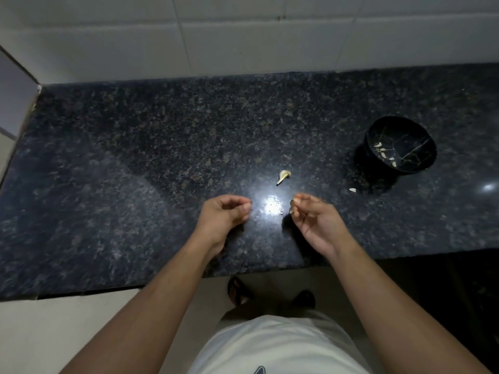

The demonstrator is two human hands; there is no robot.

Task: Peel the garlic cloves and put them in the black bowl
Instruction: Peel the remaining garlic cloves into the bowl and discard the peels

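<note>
While our hands hover apart over the near edge of the dark surface, our left hand curls its fingers round nothing we can see, and our right hand pinches a small pale bit, perhaps garlic or skin, at its fingertips. One unpeeled clove lies just beyond them. To the far right, the bowl holds several peeled cloves, with one pale scrap lying near it.

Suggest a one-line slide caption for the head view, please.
Hands over a granite counter, one garlic clove lying loose, black bowl holding several.
</note>
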